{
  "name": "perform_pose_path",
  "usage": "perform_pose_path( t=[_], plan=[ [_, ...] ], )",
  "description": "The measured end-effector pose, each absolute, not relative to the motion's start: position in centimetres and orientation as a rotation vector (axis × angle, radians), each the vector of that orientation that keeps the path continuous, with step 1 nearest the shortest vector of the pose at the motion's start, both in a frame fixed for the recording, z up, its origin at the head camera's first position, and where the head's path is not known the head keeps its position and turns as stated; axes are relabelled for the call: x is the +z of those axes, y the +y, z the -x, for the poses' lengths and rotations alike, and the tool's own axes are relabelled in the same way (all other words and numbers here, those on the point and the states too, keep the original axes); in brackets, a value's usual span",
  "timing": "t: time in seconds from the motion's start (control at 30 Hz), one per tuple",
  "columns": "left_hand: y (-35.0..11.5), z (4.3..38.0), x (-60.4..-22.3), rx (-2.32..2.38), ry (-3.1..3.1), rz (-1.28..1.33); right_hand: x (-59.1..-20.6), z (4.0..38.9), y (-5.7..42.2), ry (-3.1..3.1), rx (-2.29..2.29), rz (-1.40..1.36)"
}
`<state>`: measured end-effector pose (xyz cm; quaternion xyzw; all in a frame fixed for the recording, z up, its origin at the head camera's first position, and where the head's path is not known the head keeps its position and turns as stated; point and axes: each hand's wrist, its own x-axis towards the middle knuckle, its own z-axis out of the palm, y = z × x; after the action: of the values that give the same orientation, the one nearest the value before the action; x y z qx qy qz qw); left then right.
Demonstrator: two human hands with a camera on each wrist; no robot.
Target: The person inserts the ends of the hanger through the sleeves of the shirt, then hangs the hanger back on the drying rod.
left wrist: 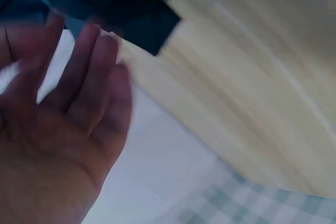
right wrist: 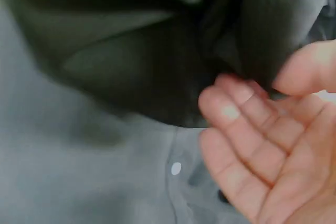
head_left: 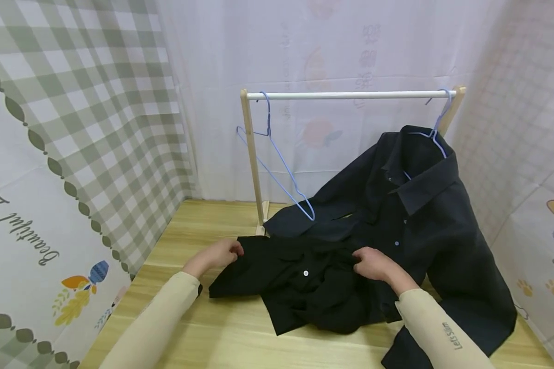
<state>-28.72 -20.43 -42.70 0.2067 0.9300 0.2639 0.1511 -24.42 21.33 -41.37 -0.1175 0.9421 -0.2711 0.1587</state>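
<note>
A rumpled black shirt (head_left: pixel 286 292) with one white button (head_left: pixel 305 273) lies bunched at the front of the wooden table. My left hand (head_left: pixel 219 254) pinches its upper left edge, and in the left wrist view the fingertips (left wrist: pixel 105 43) are right at the dark cloth. At the other side my right hand (head_left: pixel 376 265) pinches the shirt's edge between thumb and fingers, a hold also visible in the right wrist view. Behind and to the right, a larger dark navy shirt (head_left: pixel 448 225) hangs on a blue hanger (head_left: pixel 436 130), its lower part spread over the table.
A small rack with a white rail (head_left: pixel 351 95) and wooden posts (head_left: pixel 253 159) stands at the back. From its left end hangs a bare blue wire hanger (head_left: pixel 288 177). Patterned cloth curtains (head_left: pixel 106 102) enclose the wooden table (head_left: pixel 203 220) at the left, back and right.
</note>
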Motion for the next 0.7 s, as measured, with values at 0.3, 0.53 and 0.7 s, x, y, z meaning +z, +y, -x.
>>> perform_pose_path(
  t=[0.3, 0.53, 0.7],
  plan=[
    [-13.4, 30.5, -43.2, 0.929, 2.780, -0.599, -40.9, 25.6, 20.4, 2.675, -1.183, -0.187],
    [-10.7, 30.3, -44.8, 0.883, 2.685, -0.391, -42.6, 25.6, 19.3, 2.784, -1.073, -0.115],
    [-10.8, 30.4, -44.6, 1.050, 2.644, -0.402, -43.0, 25.4, 19.0, 2.800, -1.113, -0.136]
  ],
)
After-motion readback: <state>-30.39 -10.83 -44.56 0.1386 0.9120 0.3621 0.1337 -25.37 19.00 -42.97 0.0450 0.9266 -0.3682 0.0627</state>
